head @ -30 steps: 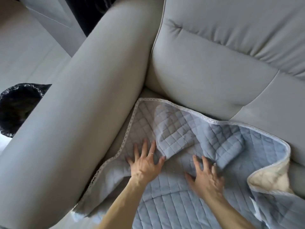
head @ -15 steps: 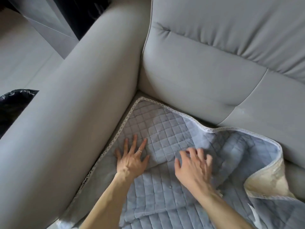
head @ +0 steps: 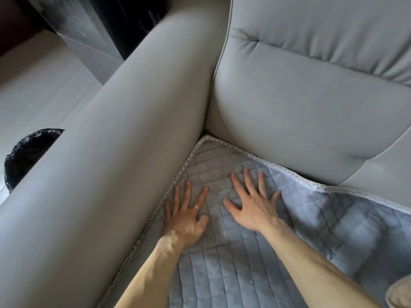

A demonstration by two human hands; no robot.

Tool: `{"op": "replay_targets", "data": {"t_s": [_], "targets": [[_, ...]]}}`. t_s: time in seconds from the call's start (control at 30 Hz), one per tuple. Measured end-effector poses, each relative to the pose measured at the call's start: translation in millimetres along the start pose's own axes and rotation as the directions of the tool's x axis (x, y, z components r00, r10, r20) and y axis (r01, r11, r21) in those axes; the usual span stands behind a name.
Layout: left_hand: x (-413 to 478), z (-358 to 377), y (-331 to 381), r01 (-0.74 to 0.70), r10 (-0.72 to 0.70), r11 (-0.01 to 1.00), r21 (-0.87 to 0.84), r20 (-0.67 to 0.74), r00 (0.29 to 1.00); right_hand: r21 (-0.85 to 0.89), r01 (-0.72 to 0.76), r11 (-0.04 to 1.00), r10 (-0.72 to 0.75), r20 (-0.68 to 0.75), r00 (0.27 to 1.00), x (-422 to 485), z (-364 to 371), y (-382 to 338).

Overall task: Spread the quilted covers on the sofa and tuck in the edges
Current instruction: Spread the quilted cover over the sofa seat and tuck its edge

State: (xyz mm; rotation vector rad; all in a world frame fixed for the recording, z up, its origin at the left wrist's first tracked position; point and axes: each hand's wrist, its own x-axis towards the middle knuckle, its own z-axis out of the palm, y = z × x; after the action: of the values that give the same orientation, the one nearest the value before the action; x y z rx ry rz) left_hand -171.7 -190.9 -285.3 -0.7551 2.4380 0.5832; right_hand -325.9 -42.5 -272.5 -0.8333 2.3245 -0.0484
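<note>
Where half a second ago a raised fold lay between the hands and the cover's corner sat short of the seat's back corner, the cover point(head: 255, 263) now lies flat there, its corner pushed into the angle where the armrest point(head: 106, 163) meets the back cushion point(head: 311, 112).

Far to the left of the left hand, beyond the armrest, a crinkled black bag point(head: 26, 156) shows on the pale floor point(head: 33, 96). The armrest itself is smooth grey upholstery, a long rounded bar running just beside that hand.

The left hand point(head: 185, 221) presses palm down on the cover, fingers spread apart, gripping nothing; a ring point(head: 196, 207) sits on one finger. Its little finger lies near the lace-trimmed edge along the armrest.

The right hand point(head: 253, 205), just beside it, is also flat and splayed on the cover, fingertips toward the corner.

The cover is blue-grey quilted fabric stitched in diamonds and stripes. Its pointed corner aims away from the hands, and its visible length runs back toward the person. Right of the right hand it stays rumpled, and a cream patch point(head: 398, 294) shows at the frame's lower right.
</note>
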Motion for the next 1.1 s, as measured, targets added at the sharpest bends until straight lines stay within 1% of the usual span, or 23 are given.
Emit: {"op": "replay_targets", "data": {"t_s": [0.1,0.23,0.27,0.37,0.4,0.5,0.6,0.67,0.77,0.83,0.9,1.0,1.1], "targets": [[3,0,-3,0.036,-0.036,0.999,-0.001,-0.084,0.996,-0.007,0.025,1.0,-0.025,0.003,1.0,15,-3,-6],[6,-8,9,0.107,-0.108,0.994,-0.011,-0.049,0.993,-0.023,0.033,0.999,-0.034,-0.043,0.999,14,-3,-7],[5,-10,14,0.091,-0.092,0.996,-0.015,-0.098,0.991,-0.039,0.036,0.999,-0.039,-0.071,0.997,10,-2,-5],[13,-23,22,-0.05,0.039,0.998,-0.028,-0.294,0.955,-0.08,0.009,0.997,-0.022,-0.17,0.985,-3,4,3],[20,-28,24,-0.092,0.082,0.996,-0.018,-0.321,0.944,-0.082,-0.018,0.996,0.0,-0.208,0.978,-8,7,7],[46,-37,34,-0.137,0.136,0.99,0.017,-0.298,0.945,-0.053,-0.068,0.996,0.051,-0.261,0.964,-16,17,20],[74,-33,42,-0.097,0.095,0.995,0.001,-0.234,0.968,-0.037,-0.055,0.998,0.041,-0.296,0.954,-14,23,25],[89,-23,43,-0.054,0.053,0.999,0.001,-0.216,0.975,-0.035,-0.065,0.997,0.051,-0.313,0.949,-10,25,24],[99,-15,41,-0.009,0.018,1.0,0.028,-0.303,0.953,-0.045,-0.073,0.996,0.054,-0.334,0.941,-2,24,20],[103,-12,38,-0.015,0.031,0.999,0.046,-0.366,0.93,-0.044,-0.078,0.996,0.06,-0.322,0.945,4,24,20],[106,-11,34,-0.03,0.063,0.996,0.089,-0.397,0.916,-0.024,-0.077,0.997,0.067,-0.298,0.952,6,23,20],[109,-11,32,-0.015,0.057,0.994,0.111,-0.388,0.92,0.012,-0.068,0.998,0.069,-0.239,0.969,5,22,22],[108,-13,35,0.005,0.039,0.992,0.128,-0.337,0.941,0.057,-0.026,0.998,0.034,-0.14,0.99,5,11,29]]}}
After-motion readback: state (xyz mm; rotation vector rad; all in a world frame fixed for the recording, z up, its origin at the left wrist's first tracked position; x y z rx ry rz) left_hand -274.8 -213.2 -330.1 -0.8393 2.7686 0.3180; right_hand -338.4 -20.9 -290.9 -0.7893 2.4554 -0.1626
